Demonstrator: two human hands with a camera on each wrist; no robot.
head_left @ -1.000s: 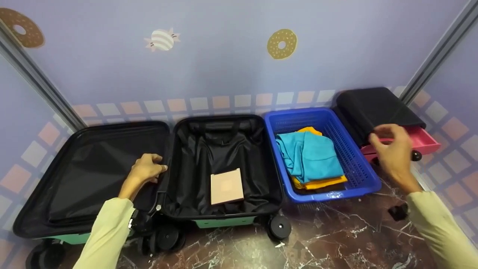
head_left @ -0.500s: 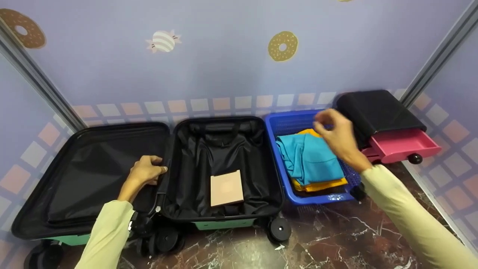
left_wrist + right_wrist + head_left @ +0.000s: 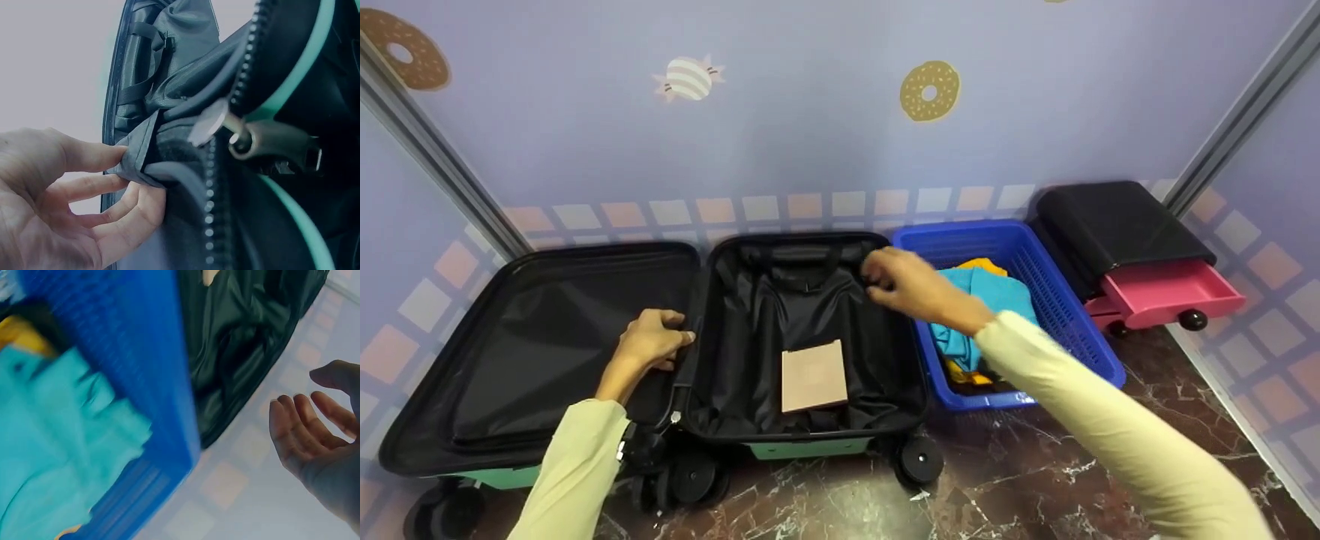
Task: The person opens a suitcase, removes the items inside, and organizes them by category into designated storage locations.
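Moving left since a moment ago, the right hand [image 3: 911,285] has gone from above the blue basket [image 3: 1076,315] to the top middle of the picture, over the right half of the open suitcase [image 3: 810,409]. Its fingers [image 3: 298,430] are loose and a little bent, and it holds nothing. The left hand [image 3: 652,341] has stayed where it was, left of the middle, at the place where the two halves of the suitcase meet. In the left wrist view its fingers [image 3: 107,185] pinch a fold of the black lining [image 3: 140,160] next to the zipper pull [image 3: 211,121].

A small flat tan box [image 3: 813,374] lies in the right half of the suitcase, near the bottom edge. Right of the suitcase, the blue basket holds folded clothes, a teal cloth [image 3: 997,300] on top of a yellow one [image 3: 982,265]. At the far right sits a black case with a pink drawer [image 3: 1166,289] pulled out. Everything rests on a dark marble surface [image 3: 1035,480].
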